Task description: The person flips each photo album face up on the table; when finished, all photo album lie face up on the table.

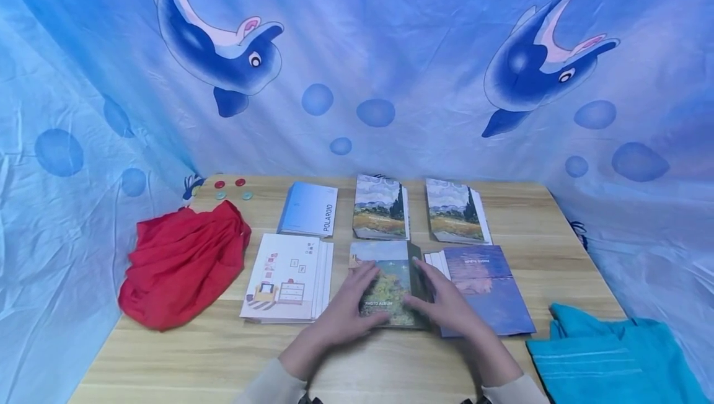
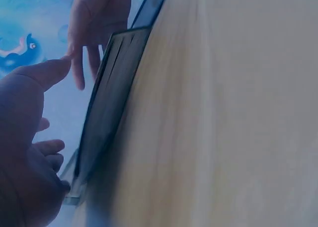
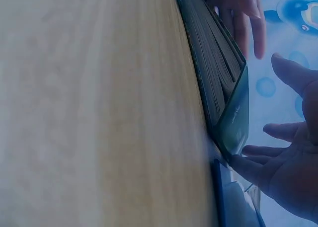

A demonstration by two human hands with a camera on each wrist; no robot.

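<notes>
Lengthwise, photo album point(image 1: 390, 283) facing away.

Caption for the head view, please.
Both hands, left hand and right hand, rest on a green photo album on a wooden table.

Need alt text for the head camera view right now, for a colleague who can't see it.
Both hands, left hand and right hand, rest with straight fingers on a green photo album lying on a wooden table. Five more albums lie around it, with a red cloth left and a teal cloth right.
</notes>
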